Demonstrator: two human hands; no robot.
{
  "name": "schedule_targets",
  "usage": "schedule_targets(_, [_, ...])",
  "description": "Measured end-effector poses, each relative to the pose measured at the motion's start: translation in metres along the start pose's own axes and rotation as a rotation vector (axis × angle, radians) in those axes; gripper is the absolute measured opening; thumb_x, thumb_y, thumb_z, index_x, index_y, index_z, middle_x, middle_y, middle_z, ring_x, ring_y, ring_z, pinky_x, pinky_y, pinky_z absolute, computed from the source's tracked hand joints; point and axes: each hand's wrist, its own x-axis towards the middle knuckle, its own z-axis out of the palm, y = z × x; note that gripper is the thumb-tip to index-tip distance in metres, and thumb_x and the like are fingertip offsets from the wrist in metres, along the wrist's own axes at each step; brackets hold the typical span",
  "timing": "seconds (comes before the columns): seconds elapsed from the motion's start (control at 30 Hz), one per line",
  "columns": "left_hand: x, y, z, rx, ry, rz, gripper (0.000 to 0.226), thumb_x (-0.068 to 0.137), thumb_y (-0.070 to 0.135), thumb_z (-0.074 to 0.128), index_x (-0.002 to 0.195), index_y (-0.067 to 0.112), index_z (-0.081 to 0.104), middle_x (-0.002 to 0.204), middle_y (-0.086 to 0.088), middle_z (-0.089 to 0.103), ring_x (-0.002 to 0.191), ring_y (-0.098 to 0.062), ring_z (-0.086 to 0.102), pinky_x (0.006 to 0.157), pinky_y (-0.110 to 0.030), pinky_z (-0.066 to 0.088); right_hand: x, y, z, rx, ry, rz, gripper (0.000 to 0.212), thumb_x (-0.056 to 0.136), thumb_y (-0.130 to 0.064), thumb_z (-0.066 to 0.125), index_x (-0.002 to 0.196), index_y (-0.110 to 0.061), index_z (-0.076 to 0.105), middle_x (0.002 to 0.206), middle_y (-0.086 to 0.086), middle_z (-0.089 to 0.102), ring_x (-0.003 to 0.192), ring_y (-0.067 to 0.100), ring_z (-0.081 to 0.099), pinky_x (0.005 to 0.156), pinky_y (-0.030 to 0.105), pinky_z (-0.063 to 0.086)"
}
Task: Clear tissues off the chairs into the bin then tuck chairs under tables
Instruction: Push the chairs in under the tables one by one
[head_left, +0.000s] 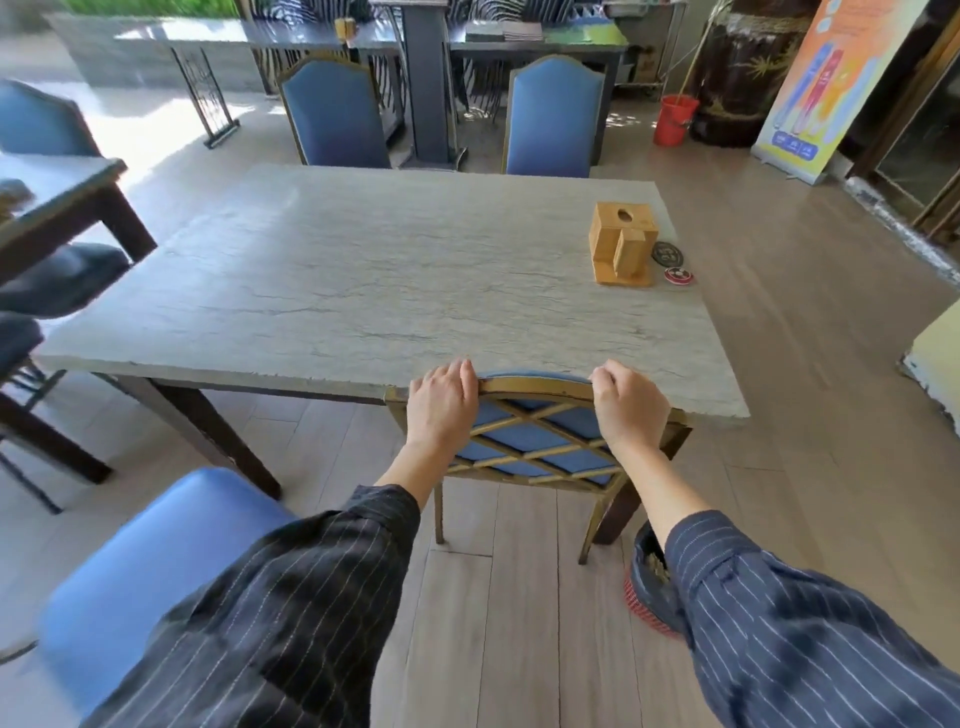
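Left hand (441, 402) and right hand (628, 405) both grip chair (535, 436) top, fingers curled over. Table (363, 270) edge straight ahead, right at chair top.

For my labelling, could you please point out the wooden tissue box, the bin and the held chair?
wooden tissue box (641, 218): head view, top face.
bin (652, 592): head view, dark liner.
chair (535, 436): head view, lattice back.

What I can't make out from here

The chair's (535, 441) seat is hidden under the tabletop (363, 270). The fingertips of my left grip (441, 400) and right grip (631, 410) curl over its top rail, out of sight. The bin (652, 587) is mostly behind my right sleeve (779, 623), its contents unclear. My left sleeve (285, 597) covers part of a second blue chair (156, 561). The banner (810, 78) print is too small to read.
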Motion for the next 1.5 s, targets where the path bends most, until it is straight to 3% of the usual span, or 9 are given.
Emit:
schedule_targets(0.1, [-0.033, -0.011, -0.013, -0.132, -0.004, 0.048, 0.028, 0.098, 0.021, 0.037, 0.114, 0.011, 0.057, 0.114, -0.009, 0.063, 0.110, -0.027, 0.053, 0.096, -0.036, 0.039, -0.036, -0.022, 0.003, 0.197, 0.172, 0.077, 0.036, 0.096, -0.023, 0.037, 0.085, -0.006, 0.067, 0.084, 0.013, 0.071, 0.081, 0.026, 0.064, 0.069, 0.039, 0.055])
schedule_targets(0.2, [-0.077, -0.049, -0.046, -0.083, -0.067, 0.052, 0.032, 0.091, 0.015, 0.049, 0.122, 0.014, 0.058, 0.126, -0.007, 0.061, 0.118, -0.024, 0.053, 0.098, -0.034, 0.044, -0.098, -0.063, 0.014, 0.351, 0.197, 0.069, 0.034, 0.098, -0.014, 0.040, 0.126, -0.004, 0.056, 0.139, 0.013, 0.051, 0.134, 0.015, 0.037, 0.109, 0.029, 0.034])
schedule_targets(0.43, [-0.213, -0.187, -0.203, 0.146, -0.204, -0.287, 0.025, 0.085, 0.011, 0.052, 0.098, 0.015, 0.072, 0.099, -0.010, 0.072, 0.095, -0.032, 0.064, 0.081, -0.038, 0.051, -0.276, -0.216, 0.049, 0.500, -0.306, -0.291, 0.030, 0.094, -0.007, 0.044, 0.117, -0.006, 0.063, 0.119, 0.010, 0.067, 0.110, 0.020, 0.062, 0.090, 0.017, 0.042])
schedule_targets(0.57, [-0.309, -0.264, -0.318, 0.216, -0.112, -0.412, 0.022, 0.084, 0.008, 0.054, 0.092, 0.010, 0.074, 0.093, -0.015, 0.073, 0.090, -0.034, 0.065, 0.079, -0.037, 0.050, -0.380, -0.328, 0.062, 0.543, -0.523, -0.382, 0.030, 0.092, -0.008, 0.044, 0.111, -0.005, 0.067, 0.110, 0.013, 0.071, 0.101, 0.027, 0.065, 0.087, 0.034, 0.050])
schedule_targets(0.7, [-0.395, -0.335, -0.406, 0.270, -0.004, -0.552, 0.024, 0.087, 0.009, 0.053, 0.098, 0.008, 0.074, 0.105, -0.016, 0.072, 0.099, -0.033, 0.065, 0.089, -0.038, 0.049, -0.476, -0.425, 0.078, 0.512, -0.792, -0.422, 0.029, 0.090, -0.009, 0.045, 0.108, 0.000, 0.066, 0.106, 0.021, 0.069, 0.103, 0.038, 0.059, 0.087, 0.045, 0.048])
schedule_targets(0.9, [-0.455, -0.423, -0.449, 0.130, -0.082, -0.632, 0.029, 0.096, 0.021, 0.048, 0.119, 0.018, 0.066, 0.132, -0.004, 0.060, 0.118, -0.023, 0.054, 0.102, -0.036, 0.038, -0.564, -0.527, 0.113, 0.462, -0.993, -0.488, 0.035, 0.095, -0.022, 0.046, 0.112, 0.005, 0.061, 0.113, 0.025, 0.065, 0.109, 0.037, 0.057, 0.089, 0.040, 0.043])
schedule_targets(1.07, [-0.441, -0.487, -0.449, 0.128, -0.123, -0.470, 0.032, 0.098, 0.027, 0.044, 0.125, 0.024, 0.060, 0.147, 0.002, 0.044, 0.144, -0.017, 0.025, 0.118, -0.046, 0.021, -0.600, -0.594, 0.156, 0.411, -0.954, -0.441, 0.037, 0.097, -0.018, 0.038, 0.115, 0.010, 0.055, 0.121, 0.028, 0.057, 0.117, 0.039, 0.050, 0.096, 0.040, 0.037])
schedule_targets(1.23, [-0.417, -0.555, -0.477, 0.062, -0.094, -0.393, 0.029, 0.098, 0.023, 0.043, 0.118, 0.025, 0.064, 0.132, -0.001, 0.057, 0.123, -0.022, 0.051, 0.105, -0.040, 0.040, -0.629, -0.618, 0.186, 0.220, -0.741, -0.414, 0.064, 0.098, -0.036, 0.037, 0.144, 0.003, 0.020, 0.151, 0.022, 0.028, 0.141, 0.033, 0.024, 0.116, 0.046, 0.022])
schedule_targets(1.5, [-0.376, -0.621, -0.474, -0.046, -0.198, -0.239, 0.045, 0.094, 0.046, 0.028, 0.106, 0.027, 0.067, 0.103, 0.001, 0.062, 0.100, -0.015, 0.056, 0.074, -0.025, 0.038, -0.646, -0.617, 0.203, 0.069, -0.403, -0.458, 0.060, 0.098, -0.047, 0.034, 0.136, -0.002, 0.044, 0.137, 0.017, 0.053, 0.125, 0.027, 0.053, 0.102, 0.038, 0.048])
